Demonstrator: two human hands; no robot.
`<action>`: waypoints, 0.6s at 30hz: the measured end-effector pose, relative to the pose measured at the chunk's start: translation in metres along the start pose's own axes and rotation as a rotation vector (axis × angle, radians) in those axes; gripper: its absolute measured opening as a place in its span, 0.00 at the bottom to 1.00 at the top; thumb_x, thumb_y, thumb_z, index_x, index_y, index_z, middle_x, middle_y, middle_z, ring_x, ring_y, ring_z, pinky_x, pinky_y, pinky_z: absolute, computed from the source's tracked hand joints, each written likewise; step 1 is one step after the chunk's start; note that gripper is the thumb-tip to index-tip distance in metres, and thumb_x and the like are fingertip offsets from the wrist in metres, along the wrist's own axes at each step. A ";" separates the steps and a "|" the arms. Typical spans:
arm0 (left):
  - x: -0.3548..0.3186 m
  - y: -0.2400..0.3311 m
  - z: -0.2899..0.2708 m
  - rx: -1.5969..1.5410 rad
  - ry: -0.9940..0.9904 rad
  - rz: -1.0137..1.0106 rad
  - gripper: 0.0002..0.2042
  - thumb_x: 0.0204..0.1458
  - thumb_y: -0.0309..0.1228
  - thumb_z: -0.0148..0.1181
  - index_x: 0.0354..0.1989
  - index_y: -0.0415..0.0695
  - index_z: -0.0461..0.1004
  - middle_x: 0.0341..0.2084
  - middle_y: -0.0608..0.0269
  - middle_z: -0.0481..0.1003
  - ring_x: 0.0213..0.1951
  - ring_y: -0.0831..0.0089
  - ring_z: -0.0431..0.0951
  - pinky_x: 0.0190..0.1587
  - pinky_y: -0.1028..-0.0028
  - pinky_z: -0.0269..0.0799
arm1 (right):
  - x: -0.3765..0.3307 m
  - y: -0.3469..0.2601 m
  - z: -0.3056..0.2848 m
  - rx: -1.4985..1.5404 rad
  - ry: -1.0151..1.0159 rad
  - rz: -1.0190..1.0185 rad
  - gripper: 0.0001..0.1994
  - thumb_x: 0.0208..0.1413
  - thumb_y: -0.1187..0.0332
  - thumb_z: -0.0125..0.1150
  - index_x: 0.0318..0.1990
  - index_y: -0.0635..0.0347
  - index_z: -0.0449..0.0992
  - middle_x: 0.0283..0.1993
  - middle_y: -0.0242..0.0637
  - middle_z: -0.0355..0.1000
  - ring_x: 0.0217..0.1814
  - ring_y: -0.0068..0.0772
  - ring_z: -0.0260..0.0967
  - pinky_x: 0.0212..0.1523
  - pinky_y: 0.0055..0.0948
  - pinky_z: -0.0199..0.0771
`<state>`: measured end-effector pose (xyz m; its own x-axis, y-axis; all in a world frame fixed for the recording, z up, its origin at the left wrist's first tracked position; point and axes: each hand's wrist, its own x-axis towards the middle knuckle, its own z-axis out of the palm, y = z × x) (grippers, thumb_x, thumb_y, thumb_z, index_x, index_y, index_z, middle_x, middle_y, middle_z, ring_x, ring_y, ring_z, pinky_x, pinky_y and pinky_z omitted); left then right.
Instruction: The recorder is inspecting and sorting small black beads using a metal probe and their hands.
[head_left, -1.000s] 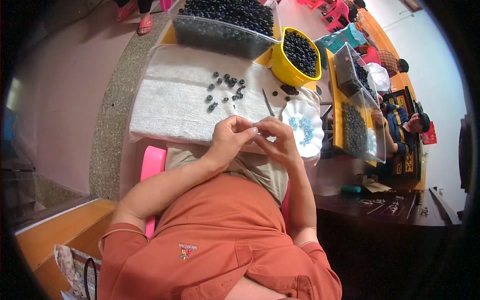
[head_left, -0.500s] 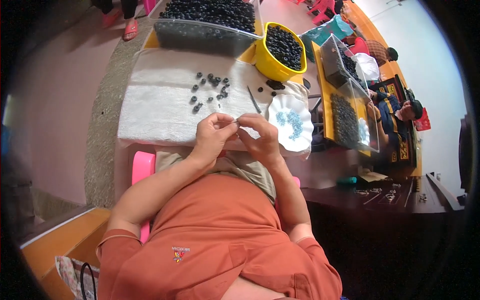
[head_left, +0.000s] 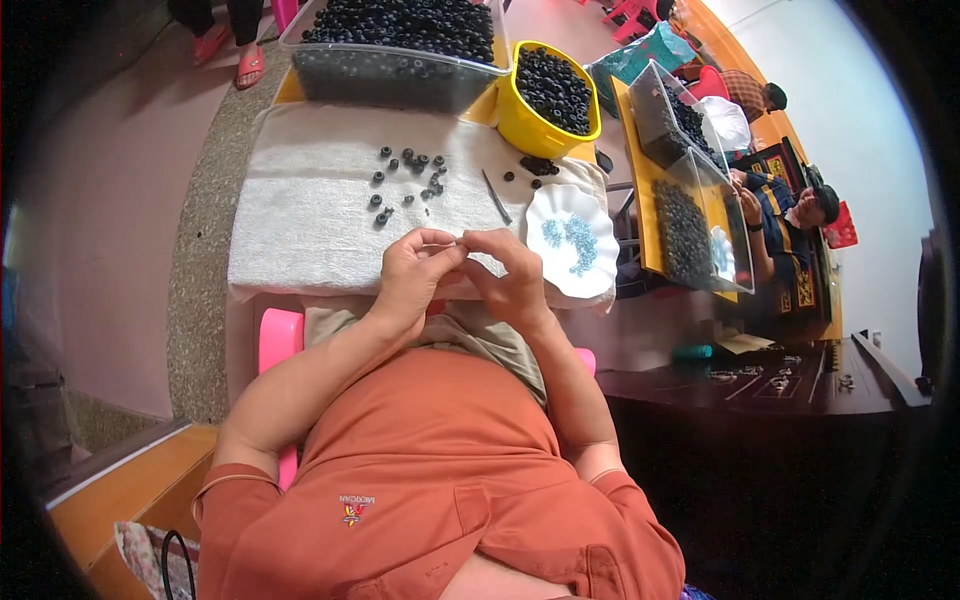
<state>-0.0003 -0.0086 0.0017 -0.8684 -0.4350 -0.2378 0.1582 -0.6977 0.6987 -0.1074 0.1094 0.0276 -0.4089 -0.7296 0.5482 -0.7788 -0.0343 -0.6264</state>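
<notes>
head view: left hand (head_left: 415, 275) and right hand (head_left: 512, 272) meeting at the near edge of the table (head_left: 300, 240), fingertips pinched together on something tiny between them, too small to make out; fingers of both hands curled in, clenched on that small piece as far as can be judged

lying on the white towel beyond the hands, a scatter of small dark rings (head_left: 408, 178), roughly fifteen counted, plus a few more near the bowl; judged light, hard and smooth, apt to roll or slip, best pinched by the rim between thumb and forefinger

just right of the hands, one white scalloped plate (head_left: 545, 215) holding a heap of tiny pale blue bits (head_left: 570, 243), too many and too small to count; judged very light, easily flicked away

one thin metal tool (head_left: 495, 197) lying on the towel between rings and plate

farther back, one yellow bowl (head_left: 520, 120) and one clear tub (head_left: 385, 80), both filled with dark rings

to the right, two more clear tubs (head_left: 700, 250) on another table, two other people seated beside them
</notes>
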 end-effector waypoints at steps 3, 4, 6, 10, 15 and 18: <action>-0.001 0.001 0.001 -0.008 0.014 0.005 0.05 0.55 0.22 0.61 0.39 0.40 0.73 0.33 0.61 0.78 0.33 0.77 0.79 0.36 0.77 0.78 | 0.000 -0.004 0.001 -0.014 0.020 0.030 0.17 0.40 0.81 0.70 0.42 0.61 0.77 0.39 0.43 0.77 0.40 0.42 0.76 0.40 0.33 0.76; -0.001 0.002 0.001 -0.004 0.022 0.000 0.05 0.55 0.22 0.61 0.39 0.40 0.73 0.33 0.62 0.78 0.33 0.77 0.79 0.36 0.77 0.78 | -0.001 -0.003 0.003 -0.015 0.021 0.032 0.17 0.40 0.81 0.70 0.42 0.61 0.77 0.39 0.43 0.77 0.40 0.42 0.76 0.40 0.33 0.76; 0.000 0.002 0.002 0.001 0.030 -0.005 0.05 0.54 0.22 0.61 0.38 0.40 0.73 0.33 0.62 0.78 0.33 0.77 0.78 0.36 0.77 0.78 | -0.003 0.001 0.005 -0.030 0.084 0.027 0.17 0.40 0.81 0.71 0.41 0.62 0.77 0.38 0.43 0.77 0.40 0.42 0.76 0.40 0.33 0.76; -0.001 0.001 0.001 -0.027 0.025 0.013 0.04 0.54 0.22 0.61 0.37 0.40 0.74 0.32 0.63 0.77 0.33 0.77 0.78 0.37 0.77 0.78 | -0.003 0.003 0.006 -0.032 0.083 0.002 0.17 0.40 0.80 0.71 0.41 0.63 0.77 0.37 0.43 0.77 0.39 0.41 0.76 0.40 0.33 0.76; 0.001 -0.004 -0.001 0.002 0.040 0.037 0.03 0.54 0.22 0.61 0.36 0.40 0.74 0.32 0.63 0.77 0.33 0.78 0.77 0.38 0.77 0.77 | -0.003 0.002 0.008 -0.041 0.085 0.011 0.17 0.39 0.80 0.71 0.40 0.63 0.77 0.36 0.42 0.77 0.37 0.41 0.75 0.38 0.33 0.76; -0.001 -0.003 -0.001 -0.015 0.039 0.021 0.03 0.54 0.22 0.61 0.36 0.40 0.74 0.32 0.63 0.77 0.33 0.78 0.77 0.38 0.77 0.77 | -0.002 -0.003 0.008 -0.075 0.082 -0.007 0.16 0.39 0.80 0.71 0.40 0.63 0.77 0.37 0.42 0.77 0.37 0.41 0.75 0.39 0.33 0.76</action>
<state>0.0004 -0.0067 -0.0012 -0.8460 -0.4714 -0.2490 0.1839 -0.6965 0.6936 -0.1010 0.1055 0.0243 -0.4382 -0.6712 0.5978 -0.8141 0.0146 -0.5805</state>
